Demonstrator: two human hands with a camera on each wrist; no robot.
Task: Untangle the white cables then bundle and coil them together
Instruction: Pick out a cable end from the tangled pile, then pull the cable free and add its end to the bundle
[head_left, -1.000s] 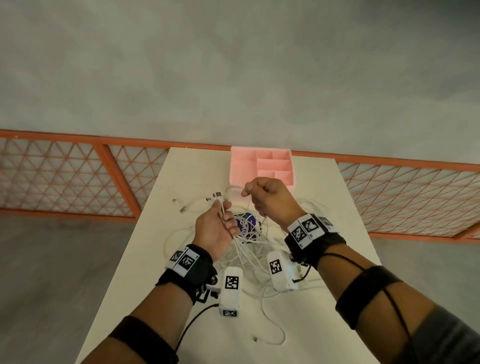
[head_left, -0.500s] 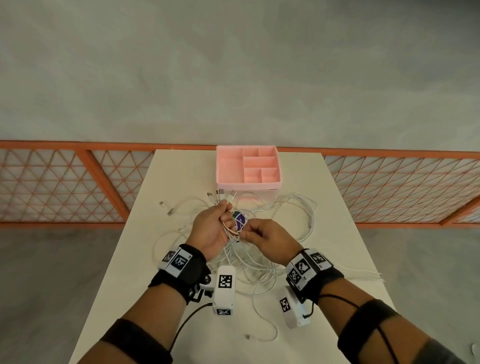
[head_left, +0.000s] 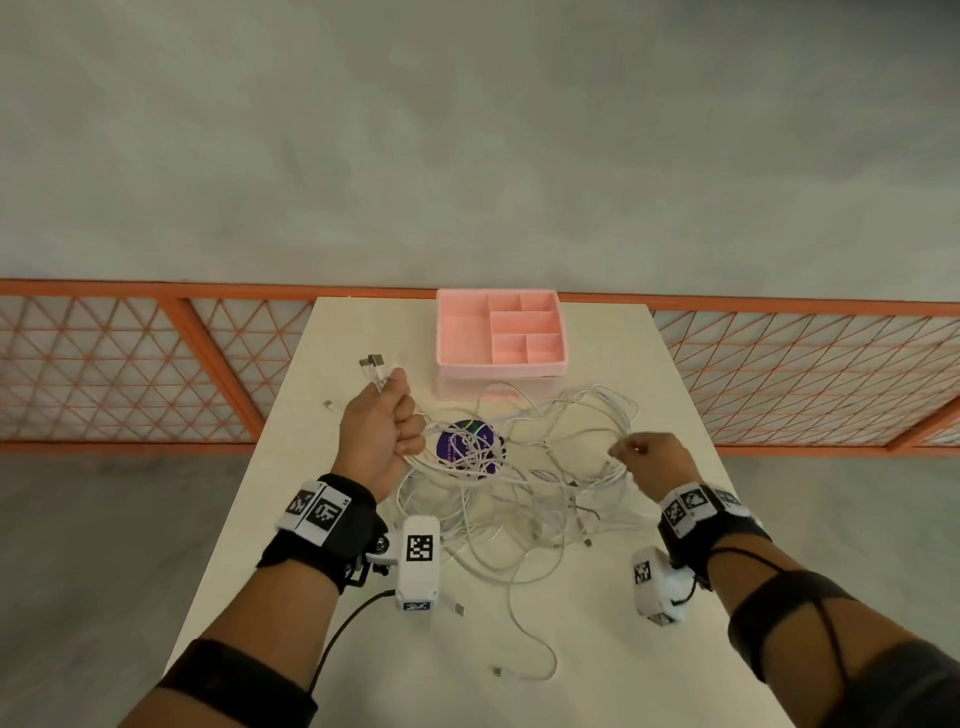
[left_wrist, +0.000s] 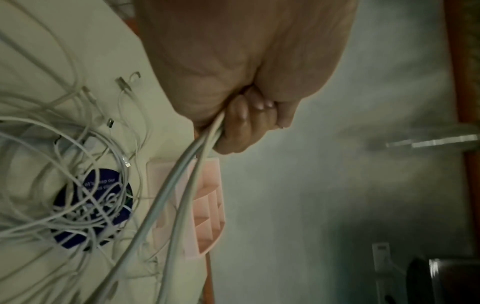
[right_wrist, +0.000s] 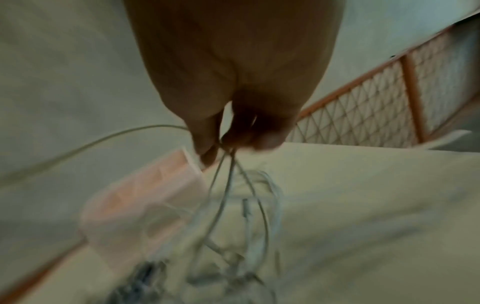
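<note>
A tangle of thin white cables (head_left: 524, 467) lies on the cream table (head_left: 597, 649), spread from the middle toward the right. My left hand (head_left: 387, 415) is raised at the left and grips a bunch of cable ends, with their metal plugs (head_left: 375, 362) sticking out above the fist. From the left wrist, the cables (left_wrist: 182, 185) run out of my curled fingers (left_wrist: 241, 125). My right hand (head_left: 647, 457) is at the right and pinches several cable strands (right_wrist: 228, 185) between fingertips, lifted off the table. One loose cable end (head_left: 498, 670) trails toward me.
A pink compartment tray (head_left: 452, 332) stands at the table's far edge. A round dark blue sticker (head_left: 451, 447) lies under the tangle. An orange mesh fence (head_left: 130, 364) runs behind the table, with grey floor beyond it and on both sides.
My hands were close together over the sticker. The right hand has moved out to the right pulling strands, and the left hand has shifted left and up with the plug ends.
</note>
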